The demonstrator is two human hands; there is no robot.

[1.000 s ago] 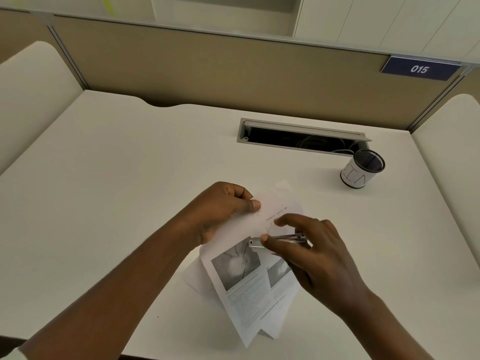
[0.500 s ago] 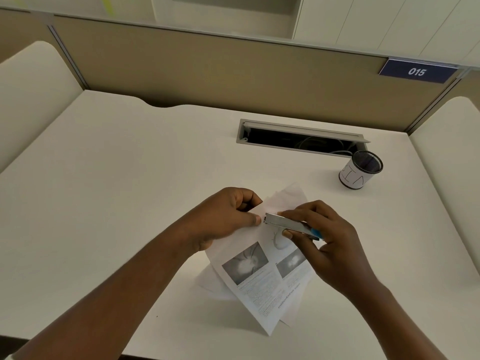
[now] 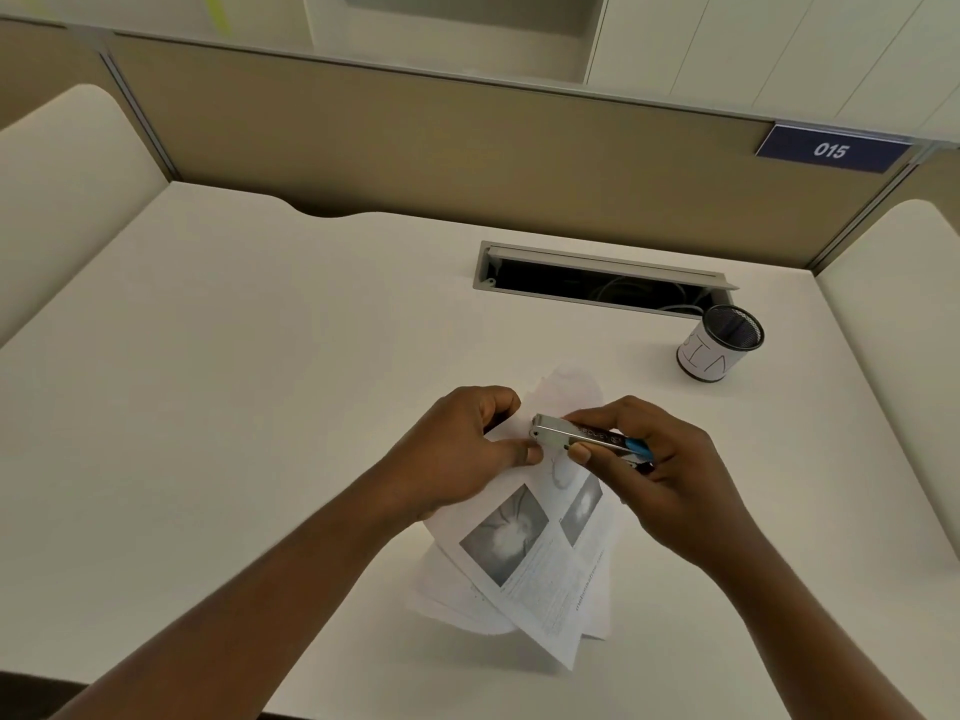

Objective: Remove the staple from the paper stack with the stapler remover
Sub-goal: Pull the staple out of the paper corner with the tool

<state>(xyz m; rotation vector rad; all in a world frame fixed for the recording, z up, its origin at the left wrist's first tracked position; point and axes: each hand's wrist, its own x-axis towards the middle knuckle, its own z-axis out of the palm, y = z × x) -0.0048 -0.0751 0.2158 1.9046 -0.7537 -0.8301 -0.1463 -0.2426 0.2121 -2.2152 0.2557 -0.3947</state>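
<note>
Left hand [image 3: 457, 454] pinched the top corner of the paper stack [image 3: 540, 563], its lower sheets drooping toward the desk [image 3: 260, 381]. Right hand [image 3: 670, 475] had its grip curled round the stapler remover [image 3: 576, 436], metal tip right at that pinched corner, just beside the left thumb. A mesh pen cup [image 3: 719, 350] stood well apart, far right.

Mesh pen cup [image 3: 719, 345] beside cable tray [image 3: 597, 280] — sign [image 3: 831, 149] (015).

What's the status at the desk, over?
Left hand pinches paper stack near its top. Right hand holds stapler remover, tip at the pinched spot. Staple hidden. Mesh cup stands apart, far right.
</note>
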